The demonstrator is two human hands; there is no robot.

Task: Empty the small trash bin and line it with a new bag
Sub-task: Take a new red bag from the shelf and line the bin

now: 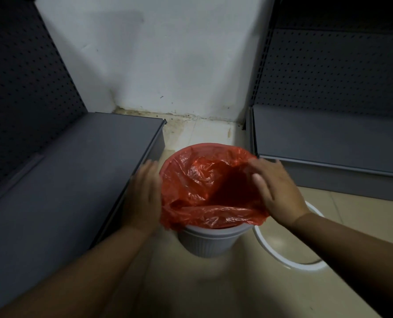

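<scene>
Shelving units flank small grey bin on tiled floor, red bag draped over its rim.
Left hand flat, fingers extended, against bag's left edge; right hand spread open on right edge. Neither visibly pinching plastic. White ring on floor just right of bin.

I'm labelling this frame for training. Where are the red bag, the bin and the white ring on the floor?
red bag (204, 180): head view, crumpled plastic inside the opening.
bin (209, 242): head view, ribbed grey outer wall.
white ring (280, 258): head view, near curve on the floor.
</scene>
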